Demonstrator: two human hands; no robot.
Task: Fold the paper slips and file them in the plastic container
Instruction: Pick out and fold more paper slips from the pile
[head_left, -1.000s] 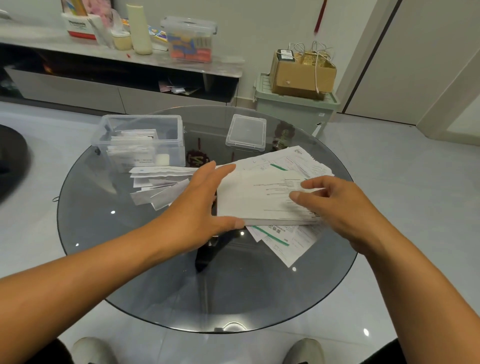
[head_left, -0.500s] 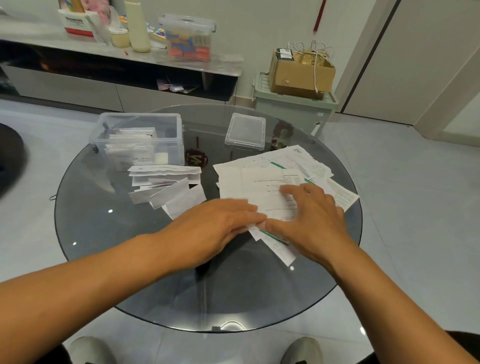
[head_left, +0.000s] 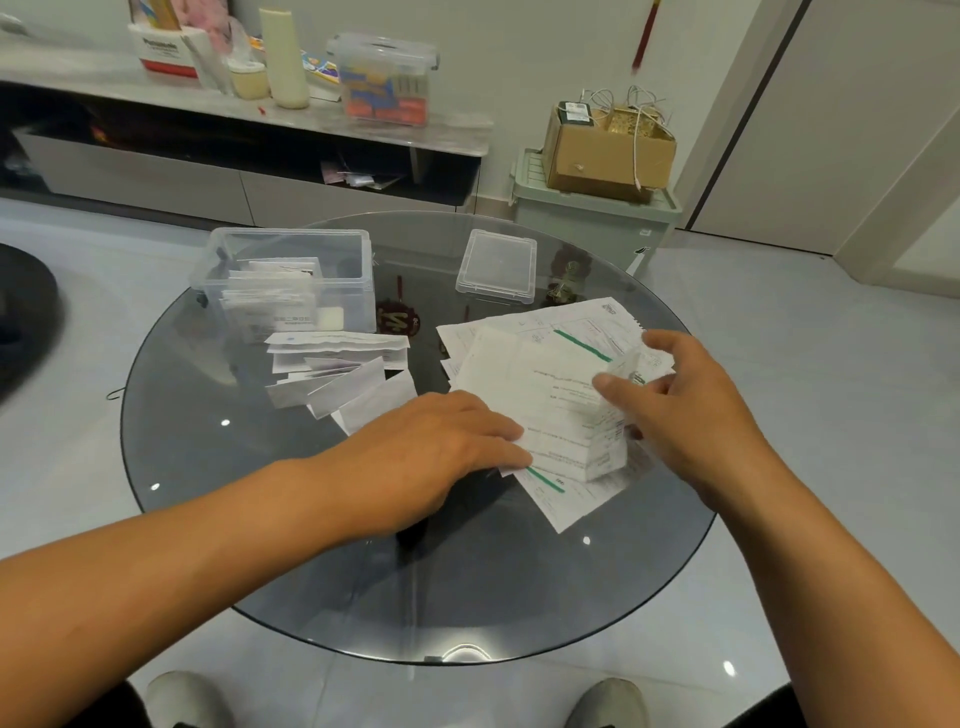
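The top slip (head_left: 540, 395) was laid long-ways away from the person, pressed flat by the left hand (head_left: 426, 457); its right edge, flat before, was lifted, seemingly pinched by the right hand (head_left: 691, 415) fingers (head_left: 613, 387).

A round, dark glass worktop (head_left: 260, 519) stands on a pale tiled floor. At its far left sits a clear plastic container (head_left: 291, 280) holding upright folded slips. Just in front of it lies a loose cluster of folded paper slips (head_left: 337, 371). Farther right rests the container's clear lid (head_left: 496, 265). Near the right edge spreads a pile of unfolded printed paper slips (head_left: 524, 369), some with green stripes.
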